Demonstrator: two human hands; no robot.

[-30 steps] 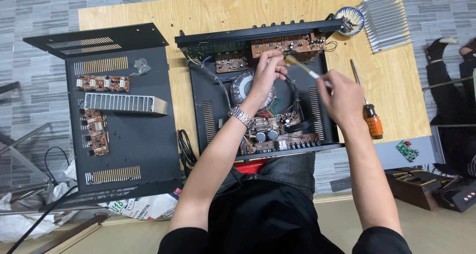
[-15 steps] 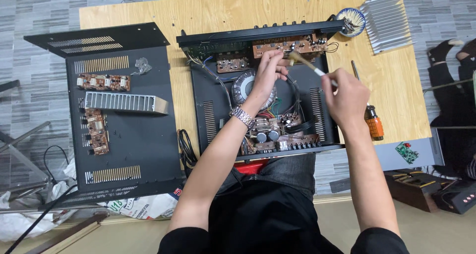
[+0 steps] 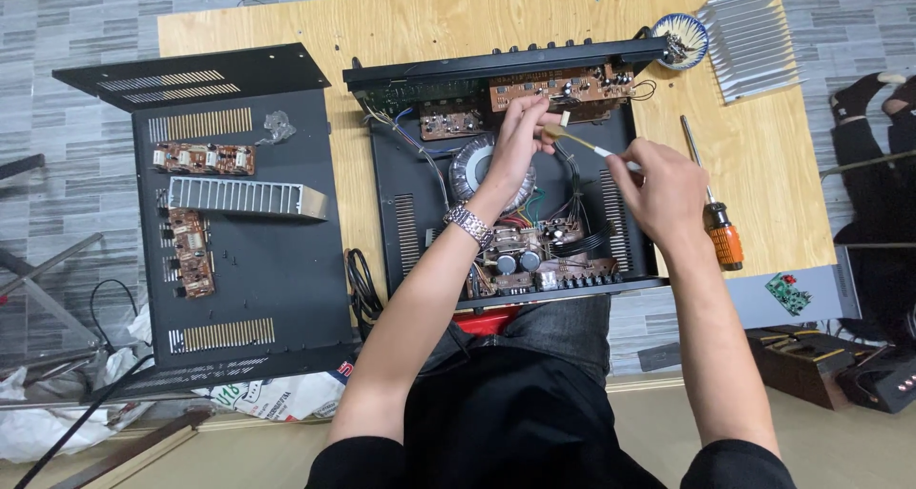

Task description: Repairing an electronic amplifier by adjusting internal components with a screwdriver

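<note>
Fingers of your left hand (image 3: 520, 141) are pinched together over the upper middle of the open amplifier chassis (image 3: 405, 217), tips meeting at the bristle end of a small brush (image 3: 577, 144); whether they also grip a wire there cannot be told. Your right hand (image 3: 668, 188) is closed on the brush's pale handle, which runs slantwise from that fist up to the left fingertips.

Left to right across the wooden tabletop (image 3: 382, 31):
- Black vented cover panel (image 3: 258, 279) lies flat at the left, overhanging the table edge. On it: two small brown circuit boards (image 3: 203, 158), a finned aluminium heatsink bar (image 3: 243, 198) between them, and a crumpled bit of clear plastic (image 3: 277, 124).
- Coiled black cable (image 3: 361, 279) sits between cover and chassis.
- Chassis interior: toroidal transformer (image 3: 469, 169) just beneath your left hand, long brown board (image 3: 558, 86) along the far wall, capacitors and bundled wires (image 3: 534, 246) near your wristwatch (image 3: 469, 225).
- Screwdriver with orange handle (image 3: 711, 203) lies on the table just right of the chassis, beside your right hand, not touched.
- Small blue-rimmed bowl (image 3: 689, 41) and a large ribbed heatsink (image 3: 749, 41) occupy the far right corner.
- Green circuit board (image 3: 787, 293) rests on a grey box off the table's near right edge.
</note>
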